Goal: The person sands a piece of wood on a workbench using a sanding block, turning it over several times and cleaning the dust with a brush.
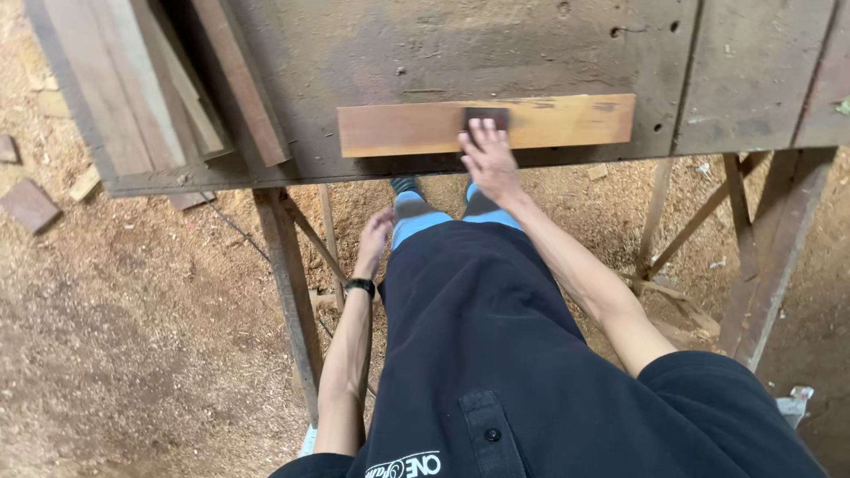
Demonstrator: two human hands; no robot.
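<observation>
A short orange-brown wooden plank (567, 121) lies along the near edge of a dark, worn workbench (460, 53). My right hand (488, 160) rests flat on the plank with fingers spread, pressing a small dark rectangular pad (486, 116) against the wood. Down at my side, my left hand (375, 237) hangs loosely curled and holds nothing; a black band sits on that wrist.
Several long boards (168, 80) are stacked on the bench's left end. Wooden bench legs and braces (288, 274) stand below. Sawdust covers the ground (133, 310), with wood offcuts (29, 205) lying at the far left.
</observation>
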